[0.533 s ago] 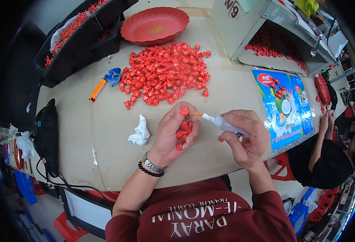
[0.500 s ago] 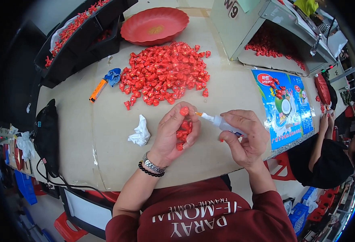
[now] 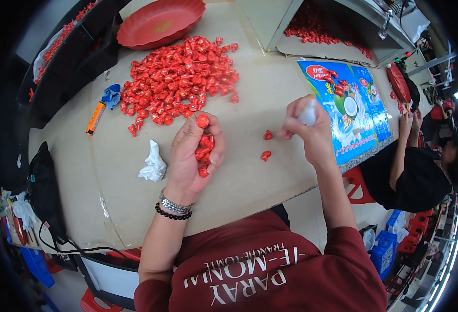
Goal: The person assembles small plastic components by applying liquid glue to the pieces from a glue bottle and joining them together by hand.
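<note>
Left hand (image 3: 190,156) cupped around a handful of red candies (image 3: 204,148), right hand (image 3: 308,127) closed on a small white packet (image 3: 308,113) — big pile (image 3: 179,78) on the counter (image 3: 260,99) left to go.

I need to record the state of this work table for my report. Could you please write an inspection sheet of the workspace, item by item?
Surface: beige table, covered with a sheet.
Job's things: pile of red wrapped candies; two loose candies lie between the hands.
Clutter: crumpled white paper, orange and blue cutter, red dish, printed blue bags.
Grippers: left hand cups several candies; right hand is closed around a small white object.
Cables: black cable hangs at the table's near edge beside a black bag.
Surroundings: black bins with candies; another person sits on the right.
</note>
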A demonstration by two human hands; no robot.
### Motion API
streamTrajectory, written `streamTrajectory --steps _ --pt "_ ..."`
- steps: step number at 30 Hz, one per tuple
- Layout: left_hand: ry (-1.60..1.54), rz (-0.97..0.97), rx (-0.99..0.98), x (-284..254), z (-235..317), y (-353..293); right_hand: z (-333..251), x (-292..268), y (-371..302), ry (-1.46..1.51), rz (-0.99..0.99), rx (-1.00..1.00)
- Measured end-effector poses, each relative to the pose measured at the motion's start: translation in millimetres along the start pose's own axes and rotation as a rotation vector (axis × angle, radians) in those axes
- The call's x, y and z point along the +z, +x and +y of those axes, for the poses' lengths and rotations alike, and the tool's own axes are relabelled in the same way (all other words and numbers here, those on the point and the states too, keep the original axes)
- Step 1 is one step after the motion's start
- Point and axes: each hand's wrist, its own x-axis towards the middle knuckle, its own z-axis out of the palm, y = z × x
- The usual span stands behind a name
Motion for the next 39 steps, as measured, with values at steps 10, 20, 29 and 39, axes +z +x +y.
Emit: streamTrajectory --steps 10,20,29,39 --pt "0.018 0.044 -0.026 1 -1 0 3 1 3 -0.756 -0.222 -0.151" --pt "0.052 0.043 -0.043 -1 -4 -3 18 5 -15 -0.788 -0.165 -0.323" --pt "0.27 0.114 -0.026 3 -8 -4 16 14 -16 -0.575 -0.082 -0.3" --pt "0.461 0.118 0.008 7 -14 -3 2 60 -7 -0.156 -0.041 -0.294"
